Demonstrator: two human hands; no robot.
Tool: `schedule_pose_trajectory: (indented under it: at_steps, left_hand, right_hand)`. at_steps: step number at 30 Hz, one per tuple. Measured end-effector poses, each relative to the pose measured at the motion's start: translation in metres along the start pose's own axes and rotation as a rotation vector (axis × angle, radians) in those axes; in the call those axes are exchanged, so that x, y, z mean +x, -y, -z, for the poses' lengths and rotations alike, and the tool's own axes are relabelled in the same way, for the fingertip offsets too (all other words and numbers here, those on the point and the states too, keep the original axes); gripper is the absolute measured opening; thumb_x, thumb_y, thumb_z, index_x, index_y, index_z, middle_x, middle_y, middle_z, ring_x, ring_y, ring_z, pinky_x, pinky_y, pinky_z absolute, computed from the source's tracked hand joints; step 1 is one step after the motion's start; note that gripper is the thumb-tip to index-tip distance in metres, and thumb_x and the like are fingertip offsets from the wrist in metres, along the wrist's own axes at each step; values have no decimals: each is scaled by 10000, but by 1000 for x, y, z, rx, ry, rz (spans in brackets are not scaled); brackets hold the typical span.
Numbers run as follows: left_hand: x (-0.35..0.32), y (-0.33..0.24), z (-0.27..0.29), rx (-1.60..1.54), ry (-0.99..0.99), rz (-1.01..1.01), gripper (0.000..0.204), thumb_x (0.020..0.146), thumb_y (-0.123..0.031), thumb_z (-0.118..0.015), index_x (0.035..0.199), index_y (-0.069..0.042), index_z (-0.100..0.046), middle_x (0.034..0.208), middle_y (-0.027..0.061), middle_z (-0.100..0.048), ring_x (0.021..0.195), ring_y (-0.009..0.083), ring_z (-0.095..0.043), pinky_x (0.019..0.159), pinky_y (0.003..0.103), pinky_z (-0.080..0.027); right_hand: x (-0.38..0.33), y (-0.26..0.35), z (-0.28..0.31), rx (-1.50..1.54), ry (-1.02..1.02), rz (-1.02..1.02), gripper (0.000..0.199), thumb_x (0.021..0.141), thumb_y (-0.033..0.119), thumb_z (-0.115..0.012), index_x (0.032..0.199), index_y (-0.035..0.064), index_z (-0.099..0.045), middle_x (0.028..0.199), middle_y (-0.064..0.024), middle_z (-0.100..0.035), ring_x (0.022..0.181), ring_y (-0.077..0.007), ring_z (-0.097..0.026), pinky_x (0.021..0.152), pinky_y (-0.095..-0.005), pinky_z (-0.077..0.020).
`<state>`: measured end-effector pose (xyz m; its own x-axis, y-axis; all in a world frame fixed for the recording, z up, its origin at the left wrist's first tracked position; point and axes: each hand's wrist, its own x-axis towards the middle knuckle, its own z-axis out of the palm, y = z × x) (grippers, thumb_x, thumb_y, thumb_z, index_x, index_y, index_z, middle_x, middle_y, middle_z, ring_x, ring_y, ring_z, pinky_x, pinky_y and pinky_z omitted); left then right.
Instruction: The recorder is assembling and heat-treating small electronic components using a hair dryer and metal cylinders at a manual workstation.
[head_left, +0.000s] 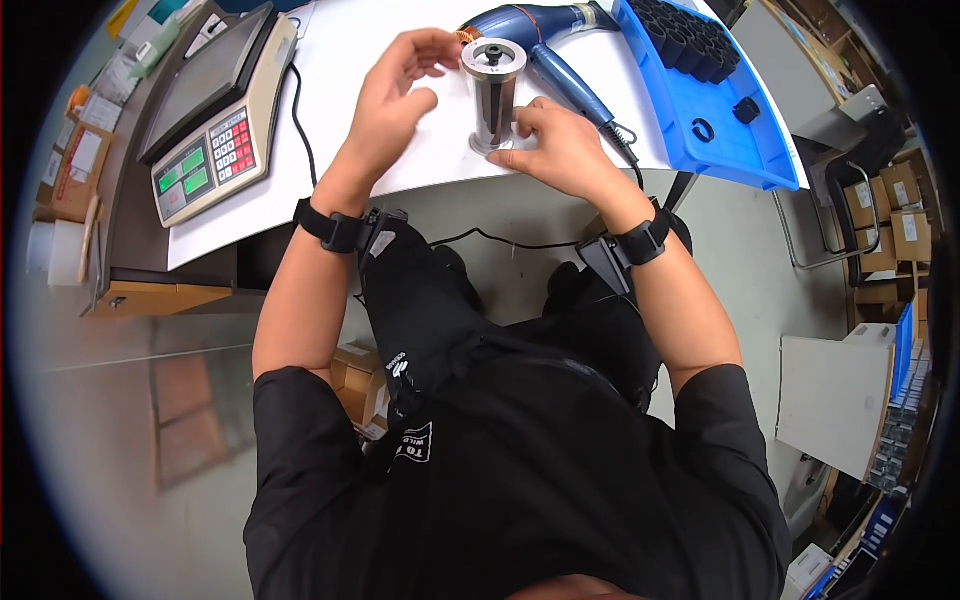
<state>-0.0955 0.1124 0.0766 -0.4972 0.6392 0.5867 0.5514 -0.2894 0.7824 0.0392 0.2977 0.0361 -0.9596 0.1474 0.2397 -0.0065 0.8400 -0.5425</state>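
Observation:
A clear-walled cylinder (480,105) with a silver metal cap (495,57) and a dark core stands upright near the table's front edge. A black bolt head sits in the middle of the cap. My right hand (568,152) grips the cylinder low on its right side, thumb by the base and index finger against the wall. To the left of the cap, my left hand (395,100) is raised with its fingers loosely bent and apart, holding nothing. Its fingertips come close to copper-coloured wire (466,36) behind the cylinder.
Behind the cylinder lies a blue hair dryer (570,82) with a black cord. A blue tray (690,135) at right holds several black tubes (685,40) and a black ring (703,130). A digital scale (215,150) stands left on the white-covered table (330,60).

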Motion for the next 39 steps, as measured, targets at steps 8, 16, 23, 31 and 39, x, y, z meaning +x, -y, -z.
schedule_pose_trajectory:
  at_steps: [8, 16, 23, 31, 39]
  left_hand:
    - [9, -10, -2, 98, 87, -41, 377, 1038, -293, -594, 1316, -51, -674, 1138, 67, -701, 1127, 182, -621, 998, 318, -465]
    - [2, 3, -11, -8, 18, 16, 378, 1022, -349, -608, 1257, -72, -710, 1140, 56, -696, 1033, 145, -599, 936, 295, -462]
    - [13, 20, -17, -100, -14, -480, 358, 996, -263, -626, 1262, -26, -660, 1245, 136, -647, 1200, 247, -604, 1058, 369, -444]
    - [-2, -9, -17, 114, -82, -46, 354, 1003, -278, -588, 1242, -31, -674, 1219, 121, -641, 1182, 225, -590, 1051, 362, -438]
    - [2, 18, -18, 92, -99, -100, 417, 981, -409, -625, 1247, -101, -712, 1141, 30, -688, 899, 115, -539, 847, 277, -444]
  right_hand:
    - [9, 11, -4, -13, 23, -9, 541, 755, 486, -858, 1115, 95, -754, 942, -76, -648, 853, -266, -662, 758, -387, -522]
    - [9, 13, 9, -26, 68, 34, 497, 775, 412, -839, 1132, 78, -750, 981, -98, -674, 887, -267, -673, 780, -385, -529]
    - [55, -15, 49, -142, 144, -57, 476, 831, 372, -767, 1164, 34, -738, 1085, -165, -740, 965, -310, -709, 859, -392, -551]
    - [87, -38, 23, -518, -90, -116, 504, 792, 426, -755, 1064, 2, -755, 1083, -181, -741, 1018, -355, -707, 895, -436, -560]
    - [96, -41, 47, -478, -227, -120, 445, 846, 428, -700, 998, 12, -740, 995, -145, -742, 968, -308, -709, 829, -409, -552]
